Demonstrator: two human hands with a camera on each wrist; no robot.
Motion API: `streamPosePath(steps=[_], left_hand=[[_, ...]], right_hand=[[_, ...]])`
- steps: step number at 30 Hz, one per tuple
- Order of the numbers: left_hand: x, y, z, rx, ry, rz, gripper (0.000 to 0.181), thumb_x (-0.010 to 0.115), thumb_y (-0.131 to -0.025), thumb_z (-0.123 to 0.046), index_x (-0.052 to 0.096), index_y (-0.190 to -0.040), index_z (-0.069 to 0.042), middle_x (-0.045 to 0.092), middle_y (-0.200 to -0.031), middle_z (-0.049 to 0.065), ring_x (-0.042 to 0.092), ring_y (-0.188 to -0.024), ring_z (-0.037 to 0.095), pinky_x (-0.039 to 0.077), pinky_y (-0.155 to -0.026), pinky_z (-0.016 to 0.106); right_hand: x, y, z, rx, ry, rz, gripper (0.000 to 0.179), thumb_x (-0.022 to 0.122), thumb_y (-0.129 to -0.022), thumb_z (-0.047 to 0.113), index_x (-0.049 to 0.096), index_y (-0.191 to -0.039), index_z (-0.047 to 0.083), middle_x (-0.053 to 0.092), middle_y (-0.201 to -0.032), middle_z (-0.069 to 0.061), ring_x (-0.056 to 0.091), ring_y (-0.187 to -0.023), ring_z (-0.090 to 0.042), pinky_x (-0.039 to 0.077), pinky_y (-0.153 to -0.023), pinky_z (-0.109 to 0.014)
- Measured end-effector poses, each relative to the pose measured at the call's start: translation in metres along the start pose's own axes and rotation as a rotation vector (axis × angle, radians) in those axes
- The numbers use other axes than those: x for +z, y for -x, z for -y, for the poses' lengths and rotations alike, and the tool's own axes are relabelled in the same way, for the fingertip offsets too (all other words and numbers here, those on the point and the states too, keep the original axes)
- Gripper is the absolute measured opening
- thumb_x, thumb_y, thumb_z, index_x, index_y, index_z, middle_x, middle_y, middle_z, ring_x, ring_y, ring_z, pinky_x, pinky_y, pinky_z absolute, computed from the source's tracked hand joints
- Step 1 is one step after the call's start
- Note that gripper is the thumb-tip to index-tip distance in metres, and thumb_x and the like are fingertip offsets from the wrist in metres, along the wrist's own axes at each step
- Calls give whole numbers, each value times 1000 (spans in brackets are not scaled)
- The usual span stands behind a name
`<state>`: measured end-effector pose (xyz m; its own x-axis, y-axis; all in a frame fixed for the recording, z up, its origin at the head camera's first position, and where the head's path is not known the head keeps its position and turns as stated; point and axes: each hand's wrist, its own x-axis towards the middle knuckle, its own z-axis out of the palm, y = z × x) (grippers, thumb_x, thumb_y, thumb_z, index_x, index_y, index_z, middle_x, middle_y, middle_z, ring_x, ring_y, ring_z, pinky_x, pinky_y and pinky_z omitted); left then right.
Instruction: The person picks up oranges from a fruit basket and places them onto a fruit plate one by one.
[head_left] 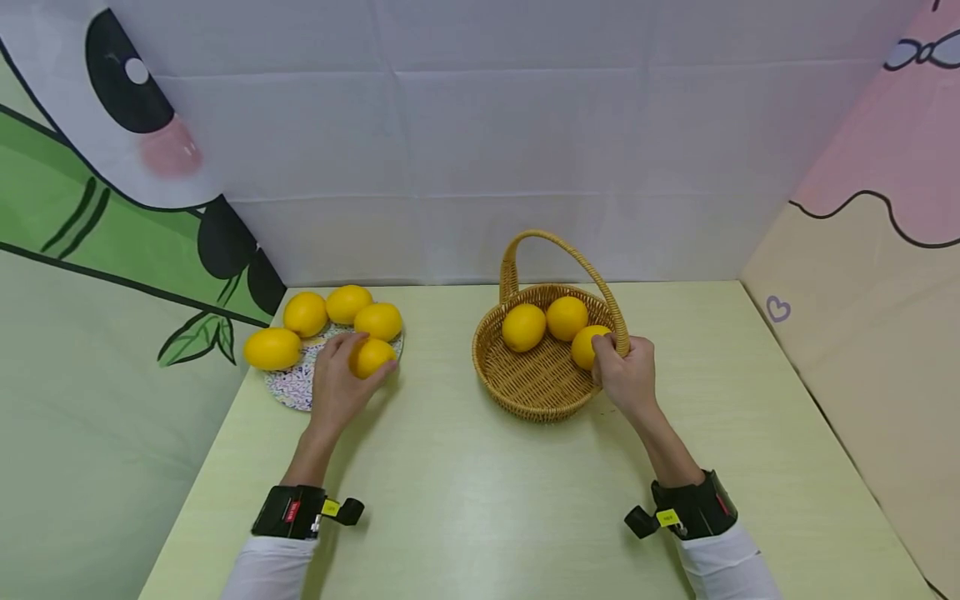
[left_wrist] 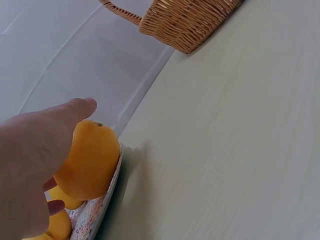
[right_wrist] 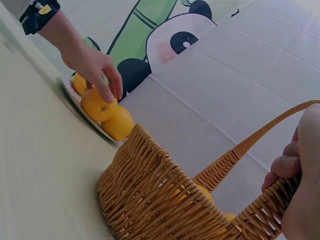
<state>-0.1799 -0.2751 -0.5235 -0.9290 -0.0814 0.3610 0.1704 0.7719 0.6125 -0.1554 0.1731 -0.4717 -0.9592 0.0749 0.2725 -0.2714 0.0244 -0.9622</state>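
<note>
A speckled plate stands at the table's back left with several yellow lemons on and around its rim. The left hand has its thumb and fingers around a lemon at the plate's right side. From the right wrist view, this lemon appears low beside the others, under the left hand's fingers. Right of the plate is a wicker basket holding three lemons. My right hand grips the basket's arched handle near its right base, and the basket's front side shows in the right wrist view.
A pale table carries the plate and basket. Behind it hangs a creased white cloth. Printed sheets with a cartoon panda and bamboo and a pink pattern flank the table. Each wrist wears a black strap.
</note>
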Motion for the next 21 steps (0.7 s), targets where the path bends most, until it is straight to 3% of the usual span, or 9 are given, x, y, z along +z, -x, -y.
streamPosePath(steps=[9,21], left_hand=[[-4,-3,-12,15,2,-15,73,91,-95,-39,66,-152,-1,58,-161,24,52,-150,49,38,-130,69],[-6,-12,-47,90,-10,50,75,87,-97,-41,62,-158,-5,51,-170,20,45,-159,47,35,-131,73]], right_hand=[[0,0,-1,-2,-1,-3,51,54,-109,4,43,-60,-3,43,-47,8,37,-41,-4,28,-40,-19],[0,0,-1,-12,-2,-1,52,54,-110,4,43,-59,-2,41,-47,7,36,-40,-5,28,-40,-20]])
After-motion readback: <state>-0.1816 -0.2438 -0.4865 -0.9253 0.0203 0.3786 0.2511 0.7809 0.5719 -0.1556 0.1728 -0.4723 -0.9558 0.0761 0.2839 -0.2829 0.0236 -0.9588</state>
